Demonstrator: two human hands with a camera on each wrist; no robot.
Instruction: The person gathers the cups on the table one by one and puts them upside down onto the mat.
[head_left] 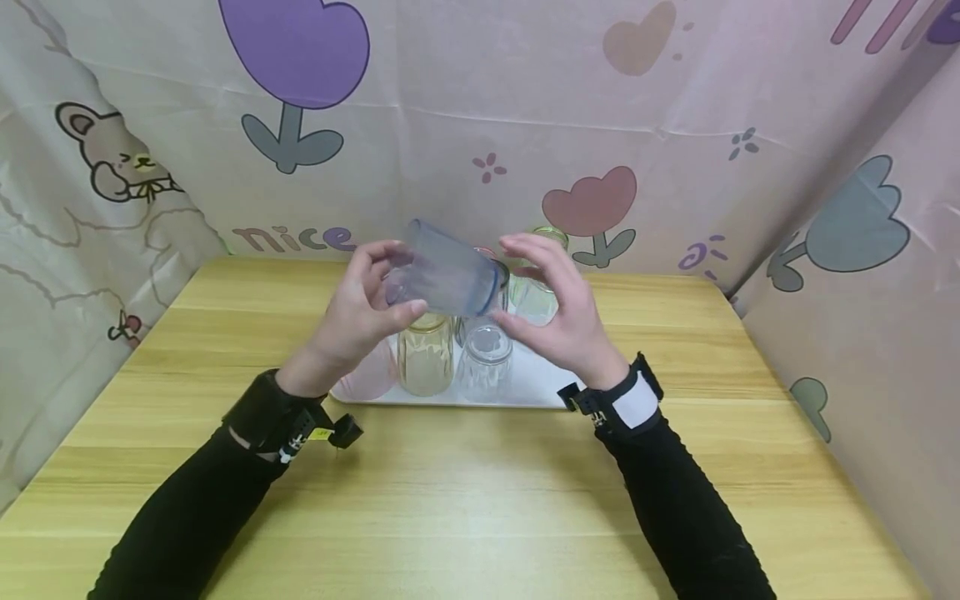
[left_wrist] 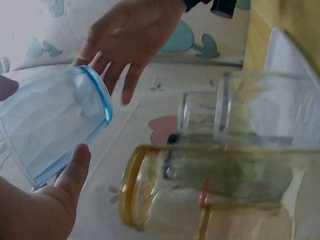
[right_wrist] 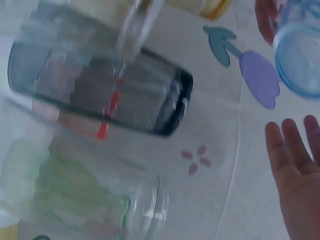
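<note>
A translucent blue drinking glass (head_left: 453, 271) is held up, tilted on its side, above the glasses on a white tray (head_left: 540, 393). My left hand (head_left: 348, 312) grips one end of it between thumb and fingers. At its other end my right hand (head_left: 558, 312) is spread, fingers extended; the right wrist view shows these fingertips (right_wrist: 289, 130) apart from the glass. Below stand a yellow glass (head_left: 425, 362), a clear glass (head_left: 486, 371) and a pink glass (head_left: 369, 375). A dark grey glass (right_wrist: 135, 90) shows in the right wrist view.
The tray lies toward the back of a wooden table (head_left: 465, 500). A greenish glass (head_left: 536, 302) stands at its back right, and a red one is mostly hidden behind the held glass. Printed cloth (head_left: 450, 100) hangs behind the table and along both sides.
</note>
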